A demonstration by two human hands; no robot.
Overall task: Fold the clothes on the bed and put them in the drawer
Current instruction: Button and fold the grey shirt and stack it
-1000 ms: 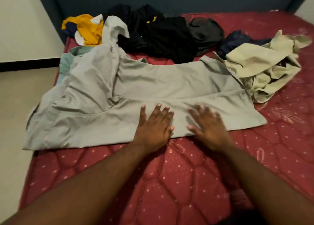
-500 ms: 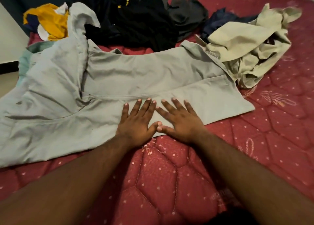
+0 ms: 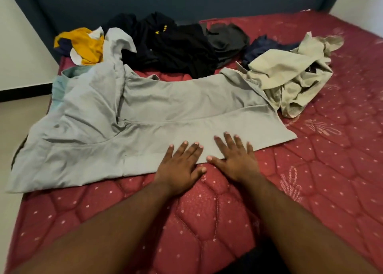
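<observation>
Grey trousers (image 3: 165,108) lie spread sideways across the red quilted mattress (image 3: 310,180), waist end hanging over the left edge, leg hems to the right. My left hand (image 3: 181,167) and my right hand (image 3: 235,155) lie flat side by side, fingers straight, pressing the near edge of the lower leg. Both palms sit partly on the mattress, fingertips on the cloth.
Unfolded clothes sit behind: a yellow and white garment (image 3: 87,45) at back left, a black pile (image 3: 170,45), a dark grey piece (image 3: 228,38), a navy piece (image 3: 263,45) and crumpled beige trousers (image 3: 290,74) at right. A dark blue headboard (image 3: 165,2) stands behind. The floor (image 3: 18,118) is left.
Both hands have stayed flat on the trouser leg, sliding slightly along it; the right hand drew close beside the left. The camera view has shifted.
</observation>
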